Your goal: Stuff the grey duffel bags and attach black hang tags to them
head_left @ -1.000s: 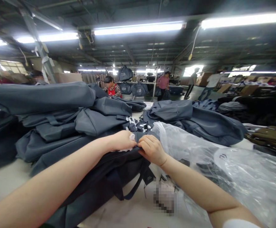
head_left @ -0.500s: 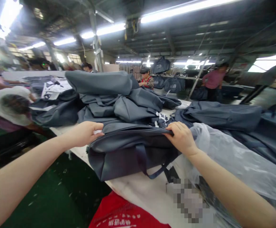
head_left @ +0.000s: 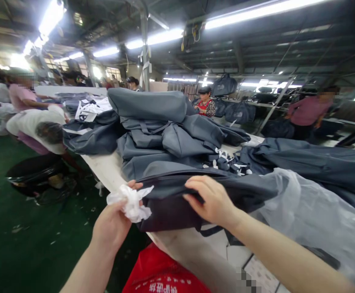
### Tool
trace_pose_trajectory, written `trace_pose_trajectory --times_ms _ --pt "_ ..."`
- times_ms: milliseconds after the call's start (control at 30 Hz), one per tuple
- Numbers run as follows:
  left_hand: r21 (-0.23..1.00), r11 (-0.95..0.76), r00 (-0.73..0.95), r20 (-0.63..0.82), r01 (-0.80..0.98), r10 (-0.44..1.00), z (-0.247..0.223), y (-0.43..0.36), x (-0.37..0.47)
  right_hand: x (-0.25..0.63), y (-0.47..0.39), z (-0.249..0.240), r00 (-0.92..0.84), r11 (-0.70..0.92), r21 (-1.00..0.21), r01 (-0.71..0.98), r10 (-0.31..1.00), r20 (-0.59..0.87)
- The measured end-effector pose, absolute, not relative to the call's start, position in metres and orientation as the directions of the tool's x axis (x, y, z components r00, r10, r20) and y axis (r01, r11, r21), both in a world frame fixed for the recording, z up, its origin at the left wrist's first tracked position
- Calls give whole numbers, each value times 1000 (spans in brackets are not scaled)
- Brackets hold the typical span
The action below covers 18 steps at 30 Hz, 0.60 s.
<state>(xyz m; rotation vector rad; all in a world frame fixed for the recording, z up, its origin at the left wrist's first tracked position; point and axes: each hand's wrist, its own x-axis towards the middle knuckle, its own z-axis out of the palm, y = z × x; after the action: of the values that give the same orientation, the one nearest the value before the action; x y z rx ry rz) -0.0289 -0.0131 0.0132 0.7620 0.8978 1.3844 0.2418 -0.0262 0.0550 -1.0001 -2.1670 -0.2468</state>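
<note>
A dark blue-grey bag (head_left: 171, 213) lies on the white table in front of me, its zipped top edge facing up. My left hand (head_left: 113, 217) is closed around a crumpled white wad (head_left: 134, 203), thin like tissue or plastic film, beside the bag's left end. Over the bag's top edge is my right hand (head_left: 215, 199), with thumb and fingers curved and apart and nothing visible between them. Whether its fingertips touch the bag I cannot tell. A dark strap (head_left: 209, 231) hangs at the bag's front, partly hidden by my right forearm.
Behind the bag rises a pile of similar bags (head_left: 147, 106). Clear plastic film (head_left: 305, 211) and more bags (head_left: 317, 158) lie to the right. A red bag (head_left: 165, 272) with white print is below the table edge. Several people work around; one person (head_left: 40, 126) bends at left.
Both hands have let go of the bag's top edge. The left has come down and nearer me, and more of the white wad shows. The right has moved left along the bag.
</note>
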Motion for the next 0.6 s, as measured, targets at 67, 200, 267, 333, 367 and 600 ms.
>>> trace_pose_trajectory --times_ms 67,200,267,333,367,600 --pt "858 109 82 -78 -502 994 17 -23 -5 215 -33 52 -525 721 -294 627 670 524" --pt "926 42 165 22 -375 986 7 -29 17 189 -27 48 -447 601 -546 584 799 401" --pt "966 -50 183 98 -252 978 1 -28 15 187 -20 46 -402 570 -633 524 821 406" --pt "987 -108 212 131 -115 969 -3 -27 7 190 -13 42 -332 484 -780 397 868 370" --pt "992 -114 219 122 -51 968 -3 -26 2 192 -10 39 -279 401 -862 309 905 321" --pt "982 -104 -10 107 157 994 3 -27 -15 195 -1 36 -141 -32 -948 -316 990 13"
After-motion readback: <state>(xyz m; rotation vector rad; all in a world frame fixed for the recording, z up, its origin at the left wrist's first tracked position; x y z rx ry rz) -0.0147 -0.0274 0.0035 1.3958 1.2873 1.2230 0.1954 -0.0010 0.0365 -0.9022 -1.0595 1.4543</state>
